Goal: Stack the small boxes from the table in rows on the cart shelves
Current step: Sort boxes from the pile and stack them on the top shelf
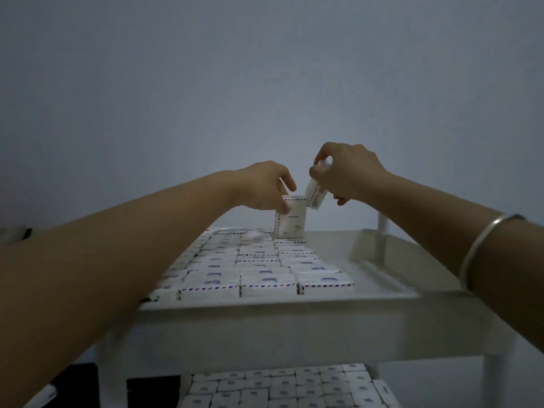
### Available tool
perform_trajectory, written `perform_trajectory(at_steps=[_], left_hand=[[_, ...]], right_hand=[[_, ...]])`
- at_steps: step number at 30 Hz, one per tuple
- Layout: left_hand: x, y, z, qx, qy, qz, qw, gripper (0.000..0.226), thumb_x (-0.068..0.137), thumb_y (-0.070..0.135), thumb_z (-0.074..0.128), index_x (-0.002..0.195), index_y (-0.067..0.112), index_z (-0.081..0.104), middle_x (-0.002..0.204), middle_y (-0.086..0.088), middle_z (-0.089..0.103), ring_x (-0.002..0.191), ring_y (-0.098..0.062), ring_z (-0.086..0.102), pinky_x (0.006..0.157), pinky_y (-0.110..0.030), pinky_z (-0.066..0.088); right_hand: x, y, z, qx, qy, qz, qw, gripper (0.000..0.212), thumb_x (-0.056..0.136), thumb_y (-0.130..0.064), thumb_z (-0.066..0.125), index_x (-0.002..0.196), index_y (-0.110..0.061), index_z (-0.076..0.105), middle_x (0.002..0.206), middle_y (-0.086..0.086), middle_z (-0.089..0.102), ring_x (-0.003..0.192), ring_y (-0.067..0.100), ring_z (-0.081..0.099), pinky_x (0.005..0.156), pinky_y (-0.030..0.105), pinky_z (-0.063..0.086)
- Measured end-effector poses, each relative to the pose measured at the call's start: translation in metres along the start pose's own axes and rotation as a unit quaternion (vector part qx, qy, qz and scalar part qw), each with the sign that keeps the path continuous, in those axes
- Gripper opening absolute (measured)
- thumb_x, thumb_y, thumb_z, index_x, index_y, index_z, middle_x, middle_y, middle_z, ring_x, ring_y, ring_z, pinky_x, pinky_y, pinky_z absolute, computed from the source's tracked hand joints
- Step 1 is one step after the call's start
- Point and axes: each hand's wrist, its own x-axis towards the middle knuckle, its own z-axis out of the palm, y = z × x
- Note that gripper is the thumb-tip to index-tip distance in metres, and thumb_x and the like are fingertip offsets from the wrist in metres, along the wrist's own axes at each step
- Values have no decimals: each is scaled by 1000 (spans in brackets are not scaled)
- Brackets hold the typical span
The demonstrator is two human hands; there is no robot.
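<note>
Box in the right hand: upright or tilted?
Tilted. The right hand pinches the box in the air, its edges slanting against the standing box that the left hand holds on the top shelf.

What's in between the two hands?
In the head view, two small boxes: an upright box held by the left hand, and a tilted box pinched by the right hand.
</note>
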Motion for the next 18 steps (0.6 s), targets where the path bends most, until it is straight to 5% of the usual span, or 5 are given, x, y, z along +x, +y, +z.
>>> perform_trajectory(at_steps=[4,8,13,16,18], left_hand=[[-5,1,4,2,-52,3,999,33,82,16,73,111,24,60,106,6,62,95,-12,62,72,-18,48],[-8,0,11,23,-100,-15,995,27,82,13,70,99,31,59,104,6,61,98,-13,60,86,-28,49],[-15,-1,7,-12,-104,-34,994,31,81,8,67,100,33,66,100,7,63,92,-9,59,73,-20,47],[-19,-2,9,11,-87,-36,996,32,80,11,71,109,24,71,90,14,62,91,-10,57,82,-24,45],[-19,-2,13,23,-69,-52,996,31,79,13,74,109,16,71,101,7,67,98,-14,59,91,-30,48]], right_hand=[[16,-7,16,-188,20,-9,982,60,90,-65,39,74,-12,62,63,2,59,52,18,56,50,26,44],[23,-8,33,-297,46,-15,954,78,87,-77,19,58,-12,51,59,4,52,52,19,46,48,26,26],[28,-14,52,-293,35,9,955,65,94,-65,25,63,-11,45,63,3,50,53,18,42,50,27,24],[22,-15,70,-290,-1,12,957,66,91,-68,26,61,-13,45,60,2,53,51,17,45,52,25,30],[18,-16,78,-246,-78,48,965,64,88,-66,34,62,-12,55,53,1,62,44,16,59,55,23,41]])
